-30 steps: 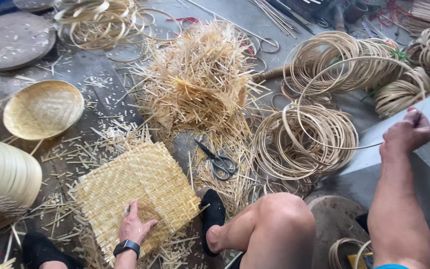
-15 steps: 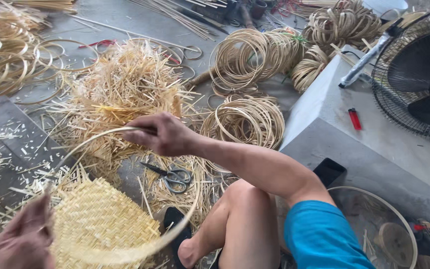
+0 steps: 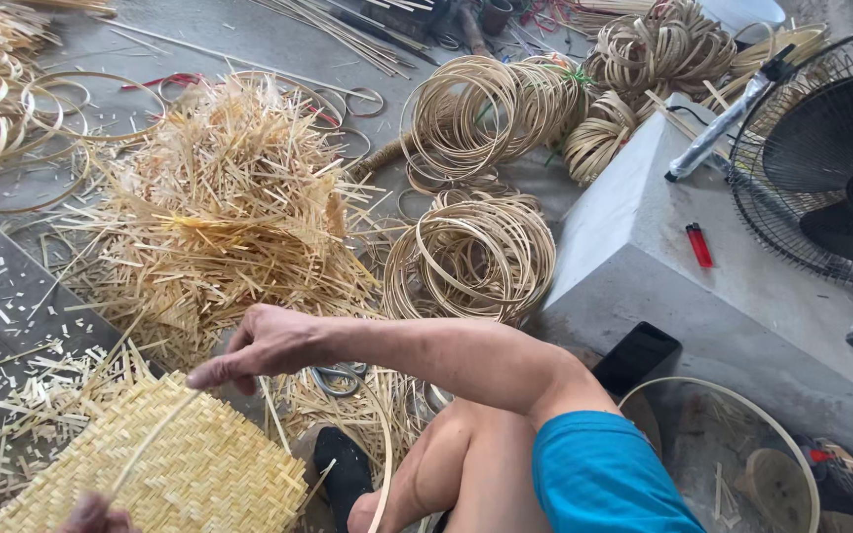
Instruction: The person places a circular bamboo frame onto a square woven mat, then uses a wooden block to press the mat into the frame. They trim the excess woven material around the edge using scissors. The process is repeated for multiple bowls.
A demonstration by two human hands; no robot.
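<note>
The left hand [image 3: 91, 515] is cut off by the bottom edge of the view at the near corner of the woven bamboo mat [image 3: 165, 464]; only a bit of knuckle shows, so whether its fingers are spread or pinching cannot be told. The right hand [image 3: 264, 345] hangs just above the far edge of the mat, fingers curled together around a thin bamboo hoop [image 3: 160, 434], the forefinger pointing toward the mat. Most of the hoop is hard to follow: one pale arc slants across the mat toward the left hand, another curves past the foot beside the mat and runs out of the frame. The mat itself lies flat on the floor, its near side cut off by the frame.

A pair of scissors [image 3: 338, 380] lies beside the mat, half hidden under the right forearm. Beyond the mat rises a heap of bamboo strips [image 3: 229, 197], and further from it sit coils of bamboo rings [image 3: 471, 257]. On the concrete block [image 3: 644, 247], well apart from the mat, lie a red lighter [image 3: 699, 245] and a dark phone [image 3: 637, 357]; a black fan [image 3: 831, 158] stands at its far side, partly out of the frame. A round wire-rimmed basket [image 3: 742, 464] sits behind the knee; what it holds is too dim to make out.
</note>
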